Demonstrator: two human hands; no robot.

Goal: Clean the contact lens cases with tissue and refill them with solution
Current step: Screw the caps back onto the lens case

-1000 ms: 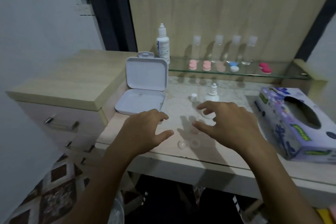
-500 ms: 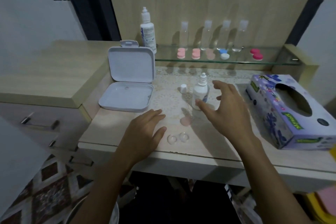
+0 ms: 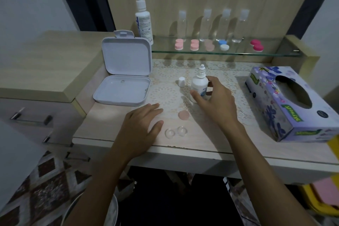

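Clear lens case cups sit uncapped near the desk's front edge, beside the left hand, which rests flat with fingers straight, likely steadying. Right hand curls around the small solution bottle, its cap off alongside, ready for refilling. Pale laminate desk; tissue box at right; glass shelf behind.

Uncapped solution bottle upright behind open clear lens case
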